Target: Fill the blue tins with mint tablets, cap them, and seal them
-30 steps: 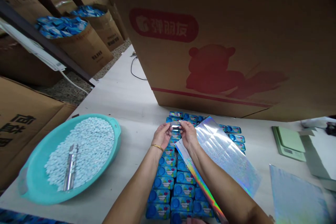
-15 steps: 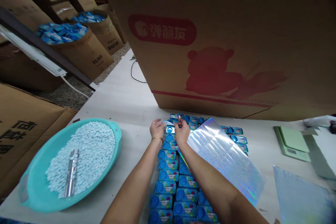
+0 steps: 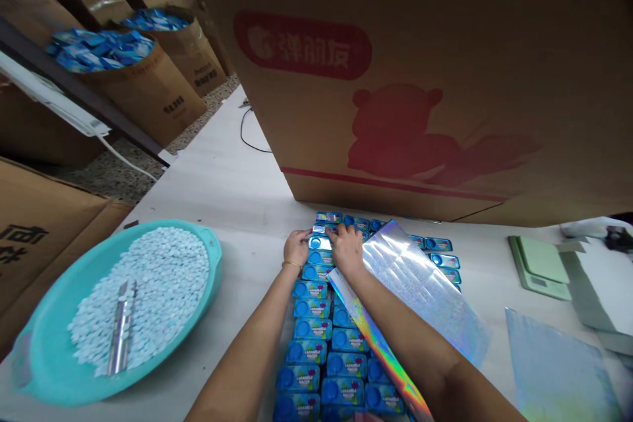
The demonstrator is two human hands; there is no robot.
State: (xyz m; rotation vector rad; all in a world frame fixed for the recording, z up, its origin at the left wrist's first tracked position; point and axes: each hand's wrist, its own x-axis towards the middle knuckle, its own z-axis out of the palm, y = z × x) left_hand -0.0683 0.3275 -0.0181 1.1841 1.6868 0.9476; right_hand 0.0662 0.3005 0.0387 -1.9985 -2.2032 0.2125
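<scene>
Rows of small blue candy tins with printed lids lie on the white table. At the far end of the left column, a small shiny sticker lies across one tin. My left hand, with a thin bracelet at the wrist, has its fingers together at the sticker's left end. My right hand is curled with its fingertips down at the right end; the fingertips are partly hidden. A holographic sheet lies over the tins under my right forearm, its rainbow-coloured near edge showing to the left of the arm.
On the left stands a turquoise basin of pale blue candies with a metal scoop. A big cardboard box rises behind the tins. A green scale and another shiny sheet are on the right. Open cartons hold blue packets.
The sticker has come down from between my raised fingers onto the tin. Both hands have lowered and closed in at its ends. The sheet's near edge has shifted and shows more rainbow colour.
</scene>
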